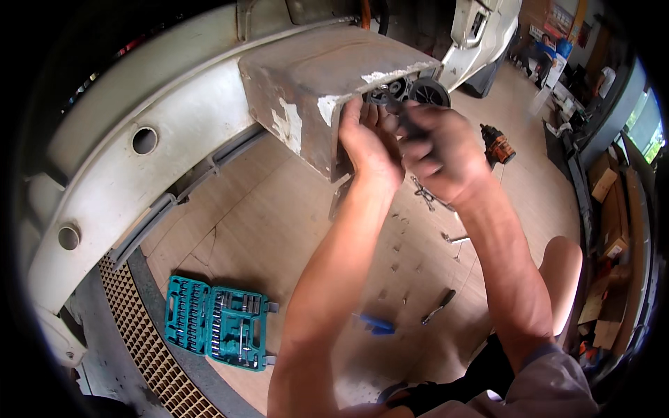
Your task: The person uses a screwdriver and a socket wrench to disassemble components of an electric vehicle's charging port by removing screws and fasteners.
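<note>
A worn brown metal box section [300, 76] with flaking paint sticks out from the pale vehicle body. Black round parts [428, 92] show in its open end. At that opening my left hand [369, 143] has its thumb by the metal edge and its fingers curled inward; what they grip is hidden. Just right of it, my right hand [446, 143] is closed around a black-handled tool [411, 124], its tip reaching toward the black parts. Motion blurs the right hand and the handle, so the tool's exact kind is unclear.
On the tiled floor lie an open teal socket set [216, 320], a ratchet [438, 307], a blue item [376, 324], an orange cordless power tool [497, 144] and scattered small hardware. A floor grate [150, 352] runs at left. Cardboard boxes [605, 177] stand right; a person [546, 52] sits far back.
</note>
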A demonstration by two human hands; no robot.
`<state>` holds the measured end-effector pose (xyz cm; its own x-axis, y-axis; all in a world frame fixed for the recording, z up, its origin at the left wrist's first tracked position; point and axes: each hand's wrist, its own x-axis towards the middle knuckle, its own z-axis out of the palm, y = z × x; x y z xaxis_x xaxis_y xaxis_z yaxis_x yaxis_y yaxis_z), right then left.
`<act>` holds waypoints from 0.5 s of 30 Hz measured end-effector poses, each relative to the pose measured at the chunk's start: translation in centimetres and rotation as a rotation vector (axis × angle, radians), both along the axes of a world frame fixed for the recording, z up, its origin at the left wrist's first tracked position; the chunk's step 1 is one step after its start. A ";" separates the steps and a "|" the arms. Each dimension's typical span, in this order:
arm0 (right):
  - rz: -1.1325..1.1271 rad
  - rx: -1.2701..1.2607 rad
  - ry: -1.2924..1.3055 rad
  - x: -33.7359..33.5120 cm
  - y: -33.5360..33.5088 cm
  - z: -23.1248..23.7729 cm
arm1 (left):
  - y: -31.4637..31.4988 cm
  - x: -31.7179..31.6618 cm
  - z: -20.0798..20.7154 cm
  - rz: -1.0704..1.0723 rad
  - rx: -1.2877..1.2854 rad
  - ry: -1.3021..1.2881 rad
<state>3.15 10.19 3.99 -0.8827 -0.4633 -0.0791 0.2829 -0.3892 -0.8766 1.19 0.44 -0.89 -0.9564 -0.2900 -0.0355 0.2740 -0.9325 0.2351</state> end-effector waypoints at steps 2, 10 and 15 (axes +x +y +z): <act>0.109 -0.164 -0.233 -0.7 0.8 0.6 | -0.3 -1.6 -1.6 0.067 -0.091 0.065; -0.550 1.033 1.274 -0.3 -1.9 -2.0 | -1.6 -2.9 -4.2 0.019 0.118 0.012; -0.047 0.172 0.266 -3.1 1.2 -0.8 | 0.3 -2.0 -2.1 -0.069 0.045 0.046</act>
<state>0.07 11.40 3.20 -0.9031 -0.4211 0.0837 0.0201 -0.2362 -0.9715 -0.85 0.70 -3.02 -0.9749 -0.2227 -0.0025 0.2186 -0.9589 0.1810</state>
